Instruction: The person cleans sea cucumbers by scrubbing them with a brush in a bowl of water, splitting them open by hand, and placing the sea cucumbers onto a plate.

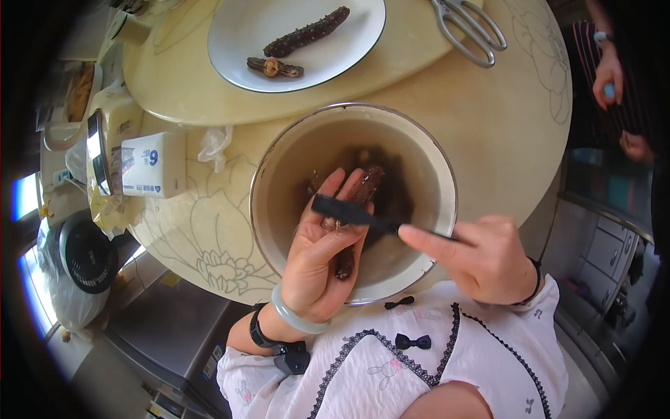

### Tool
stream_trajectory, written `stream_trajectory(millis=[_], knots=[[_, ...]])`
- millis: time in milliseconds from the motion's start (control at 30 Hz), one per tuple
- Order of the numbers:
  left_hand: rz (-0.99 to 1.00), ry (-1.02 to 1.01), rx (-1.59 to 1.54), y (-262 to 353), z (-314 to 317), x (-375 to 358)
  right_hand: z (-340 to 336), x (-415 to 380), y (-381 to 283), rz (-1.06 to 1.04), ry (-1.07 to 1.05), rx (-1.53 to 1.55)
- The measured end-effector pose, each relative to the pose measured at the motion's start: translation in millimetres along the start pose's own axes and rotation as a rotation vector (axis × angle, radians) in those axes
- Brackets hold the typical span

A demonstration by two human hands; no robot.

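Note:
My left hand [322, 248] is held palm up over a white enamel basin [450, 174] of murky brown water. Its fingers are closed round a dark, bumpy sea cucumber [368, 185], whose lower end [345, 265] pokes out below the thumb. My right hand [481, 255] grips a long black brush [342, 210], index finger stretched along the handle. The brush's wide head crosses over the left fingers and the sea cucumber; its underside is hidden. Dark shapes [396, 202] lie blurred in the water beneath.
On the raised turntable [188, 105] a white plate [230, 42] holds a long sea cucumber [307, 33] and a small shrivelled one [276, 68]. Scissors [471, 31] lie right of it. A tissue pack [153, 165] and crumpled plastic [215, 146] are left. Another person's hand [609, 75] shows at right.

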State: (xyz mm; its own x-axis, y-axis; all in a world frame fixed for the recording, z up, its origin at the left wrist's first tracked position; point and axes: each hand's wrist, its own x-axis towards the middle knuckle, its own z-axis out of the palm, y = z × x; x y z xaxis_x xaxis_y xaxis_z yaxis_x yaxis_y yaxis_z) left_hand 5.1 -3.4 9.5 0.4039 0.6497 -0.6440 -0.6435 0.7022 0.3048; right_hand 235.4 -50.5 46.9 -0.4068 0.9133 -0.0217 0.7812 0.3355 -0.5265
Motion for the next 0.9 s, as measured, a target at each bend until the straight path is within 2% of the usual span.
stream_trajectory(millis=[167,233,333,467,567,633,667,733,767,867,900], knots=[[0.001,0.036,0.035,0.9,1.1,-0.2,3.3,1.8,5.2,0.089,0.081,-0.094],[0.027,-0.036,0.004,-1.0,-3.3,0.1,0.9,-2.1,-3.8,-0.025,-0.034,0.052],[0.015,0.008,0.025,-1.5,-2.3,0.5,3.2,3.0,4.5,0.028,0.082,-0.108],[0.009,0.027,0.024,-1.3,-2.2,-0.7,4.3,1.3,0.0,0.026,0.069,-0.099],[0.014,-0.012,0.006,-0.5,-1.2,-0.3,8.0,-0.4,-0.7,-0.077,0.051,-0.067],[-0.005,0.035,0.030,-0.3,-0.7,-0.5,8.0,3.0,6.9,0.065,0.126,-0.102],[-0.001,0.035,0.030,0.2,-1.8,-0.9,6.3,2.9,3.2,0.061,0.127,-0.103],[0.000,-0.017,0.018,0.2,-4.0,-0.7,1.1,0.9,-6.3,-0.012,-0.013,-0.017],[-0.004,-0.016,0.019,-0.1,-3.2,-1.1,1.8,-0.2,-6.3,-0.009,-0.014,-0.016],[0.002,0.006,0.047,0.2,0.5,-1.8,10.2,-2.1,1.0,-0.039,0.024,-0.032],[0.000,0.017,0.070,0.3,1.3,-1.4,15.7,-1.9,10.3,-0.005,0.117,-0.108]])
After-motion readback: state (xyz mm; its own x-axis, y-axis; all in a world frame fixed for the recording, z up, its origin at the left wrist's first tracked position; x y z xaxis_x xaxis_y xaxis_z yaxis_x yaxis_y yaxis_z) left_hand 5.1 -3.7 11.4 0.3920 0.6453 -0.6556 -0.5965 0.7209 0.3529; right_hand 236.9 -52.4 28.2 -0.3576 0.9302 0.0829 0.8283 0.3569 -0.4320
